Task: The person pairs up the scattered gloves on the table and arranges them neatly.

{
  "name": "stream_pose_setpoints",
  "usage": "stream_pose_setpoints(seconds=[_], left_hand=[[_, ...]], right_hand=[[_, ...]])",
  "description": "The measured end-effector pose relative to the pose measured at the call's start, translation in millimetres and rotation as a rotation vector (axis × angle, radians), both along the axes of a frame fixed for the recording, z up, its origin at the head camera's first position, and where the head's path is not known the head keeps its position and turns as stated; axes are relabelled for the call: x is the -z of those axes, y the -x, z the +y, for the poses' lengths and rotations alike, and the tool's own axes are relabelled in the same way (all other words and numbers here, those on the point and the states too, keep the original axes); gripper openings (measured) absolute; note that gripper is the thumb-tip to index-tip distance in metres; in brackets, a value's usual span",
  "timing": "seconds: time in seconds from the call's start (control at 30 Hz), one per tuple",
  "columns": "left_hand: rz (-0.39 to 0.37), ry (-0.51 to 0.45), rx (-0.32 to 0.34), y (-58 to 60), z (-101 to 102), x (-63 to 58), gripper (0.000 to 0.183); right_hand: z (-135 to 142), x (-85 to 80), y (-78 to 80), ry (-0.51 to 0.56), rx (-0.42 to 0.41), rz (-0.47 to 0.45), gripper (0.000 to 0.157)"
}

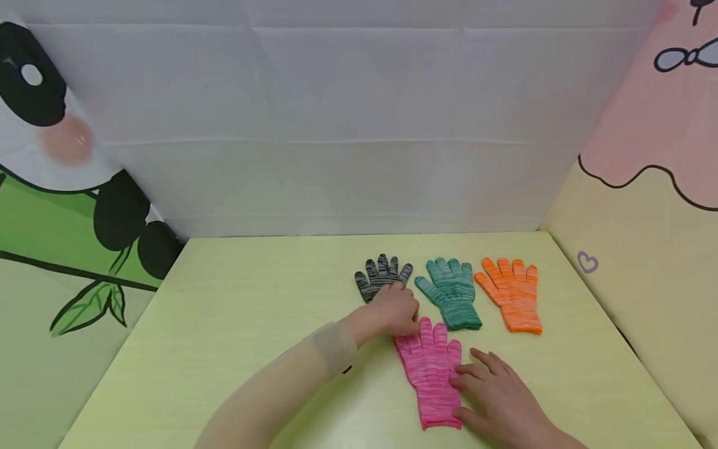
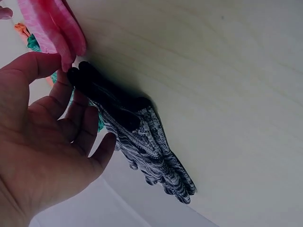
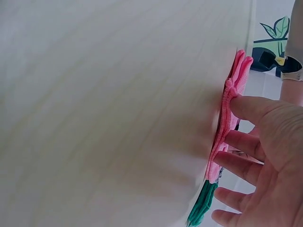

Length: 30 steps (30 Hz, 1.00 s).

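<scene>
A pink knitted glove (image 1: pixel 434 380) lies at the front with its fingers pointing away. At its upper left, my left hand (image 1: pixel 395 310) pinches a pink fingertip between thumb and index finger, as the left wrist view shows. Just beyond that hand is a black-and-grey glove (image 1: pixel 383 274), its lower part hidden by the hand in the head view. My right hand (image 1: pixel 505 399) touches the right edge of the pink glove with its fingers spread and fairly straight; the thumb (image 3: pixel 251 108) rests near the cuff.
Behind and to the right lie a green glove (image 1: pixel 451 293) and an orange glove (image 1: pixel 515 296), side by side on the pale wooden table (image 1: pixel 252 299). A white cloth backdrop (image 1: pixel 359 125) rises at the far edge. Printed cartoon panels stand on both sides.
</scene>
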<state>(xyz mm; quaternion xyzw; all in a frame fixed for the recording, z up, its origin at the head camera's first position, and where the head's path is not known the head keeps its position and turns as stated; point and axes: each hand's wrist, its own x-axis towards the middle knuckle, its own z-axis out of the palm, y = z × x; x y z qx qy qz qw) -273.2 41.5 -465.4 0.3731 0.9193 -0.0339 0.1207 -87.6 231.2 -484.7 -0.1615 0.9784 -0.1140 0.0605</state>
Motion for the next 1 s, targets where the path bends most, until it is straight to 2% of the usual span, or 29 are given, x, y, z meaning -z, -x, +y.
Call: stream_pose_setpoints(seconds=[0.23, 0.43, 0.63, 0.8, 1.0], left_hand=[[0.082, 0.029, 0.011, 3.0, -2.7, 1.8, 0.021], [0.040, -0.072, 0.039, 5.9, -15.1, -3.2, 0.013], [-0.003, -0.081, 0.085, 8.2, -28.2, -9.3, 0.019], [0.007, -0.080, 0.140, 6.6, -29.0, -5.7, 0.018], [0.035, -0.149, 0.132, 8.4, -24.1, -7.8, 0.013]], right_hand=[[-1.5, -0.8, 0.6, -0.012, 0.002, 0.009, 0.054], [-0.2, -1.2, -0.3, -0.009, -0.003, 0.010, 0.053], [2.3, 0.7, -0.6, -0.005, -0.014, 0.025, 0.052], [2.8, 2.5, 0.3, 0.004, -0.013, 0.018, 0.053], [2.8, 2.8, 1.0, 0.001, -0.026, 0.021, 0.054]])
